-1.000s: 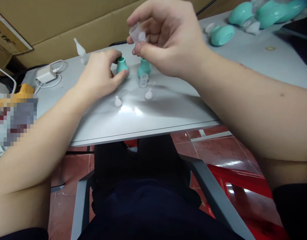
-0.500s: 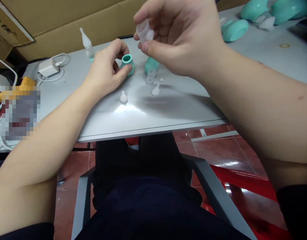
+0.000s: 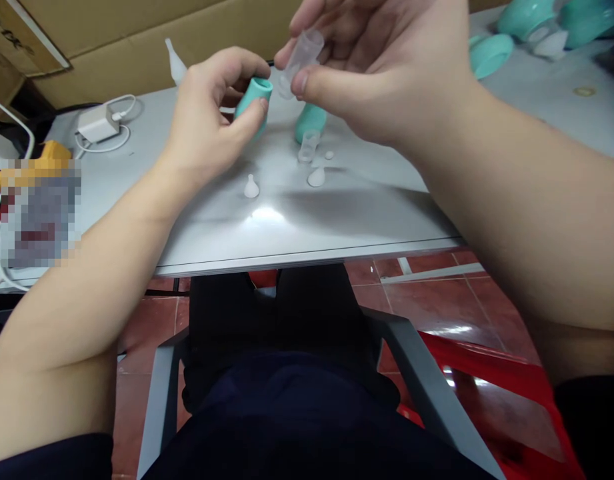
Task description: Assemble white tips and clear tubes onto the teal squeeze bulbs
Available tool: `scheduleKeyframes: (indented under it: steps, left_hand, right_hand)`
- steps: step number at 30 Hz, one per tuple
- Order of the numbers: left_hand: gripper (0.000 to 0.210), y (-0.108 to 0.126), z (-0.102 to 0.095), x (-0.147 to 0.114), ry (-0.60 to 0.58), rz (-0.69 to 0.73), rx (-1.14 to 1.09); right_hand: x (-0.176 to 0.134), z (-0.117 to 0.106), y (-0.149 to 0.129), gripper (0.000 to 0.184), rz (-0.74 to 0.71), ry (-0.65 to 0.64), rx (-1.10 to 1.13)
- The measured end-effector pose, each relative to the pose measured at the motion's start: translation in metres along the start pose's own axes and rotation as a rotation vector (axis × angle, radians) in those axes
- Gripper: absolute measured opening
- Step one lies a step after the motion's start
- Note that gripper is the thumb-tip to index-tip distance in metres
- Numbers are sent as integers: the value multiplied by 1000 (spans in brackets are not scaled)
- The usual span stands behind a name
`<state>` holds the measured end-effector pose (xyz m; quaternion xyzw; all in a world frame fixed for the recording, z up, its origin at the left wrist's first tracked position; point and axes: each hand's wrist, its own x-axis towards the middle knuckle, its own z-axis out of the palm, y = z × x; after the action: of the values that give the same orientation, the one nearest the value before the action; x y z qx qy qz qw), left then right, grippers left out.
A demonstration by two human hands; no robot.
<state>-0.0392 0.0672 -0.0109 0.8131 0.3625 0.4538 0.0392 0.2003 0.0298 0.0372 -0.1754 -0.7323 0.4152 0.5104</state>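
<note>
My left hand is wrapped round a teal squeeze bulb, tilted with its open neck up. Just right of it, my right hand pinches a clear plastic tube between thumb and fingers, apart from the bulb's neck. Beneath that hand a second teal bulb lies on the table, partly covered by it, with another clear tube at its near end. Closer to me are a small white nozzle tip, a second white tip and a tiny white piece.
Behind my left hand a white pointed nozzle stands, its base hidden. A white charger with its cable lies at the left of the grey table. Several teal bulbs are at the back right, near a tan ring.
My left hand has raised the bulb slightly off the table and tilted it. In my right hand the clear tube has turned, so its length shows. The view has shifted a little.
</note>
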Motion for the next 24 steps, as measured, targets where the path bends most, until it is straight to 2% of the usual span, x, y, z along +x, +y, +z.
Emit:
scheduleKeyframes:
  steps: [2, 6, 11, 15, 20, 22, 24]
  left_hand:
    - [45, -4, -1, 1, 0, -33, -32]
    - [66, -4, -4, 4, -91, -105, -172]
    - [49, 21, -7, 1, -108, -111, -187]
    - [40, 37, -10, -5, -64, -71, -211]
    - [61, 29, -14, -6, -113, -27, -184]
    - [56, 24, -14, -6, -107, -23, -163]
    - [42, 23, -12, -6, -84, 9, -139]
  right_hand:
    - [1, 1, 2, 25, -3, 0, 36]
    - [3, 2, 2, 26, 8, 52, 72]
    - [4, 4, -3, 20, 31, 93, 36]
    - [4, 3, 0, 21, 40, 74, 66]
    - [3, 4, -1, 21, 54, 36, 17]
    - [3, 6, -4, 22, 61, 35, 4]
    - [2, 7, -5, 24, 76, 28, -20]
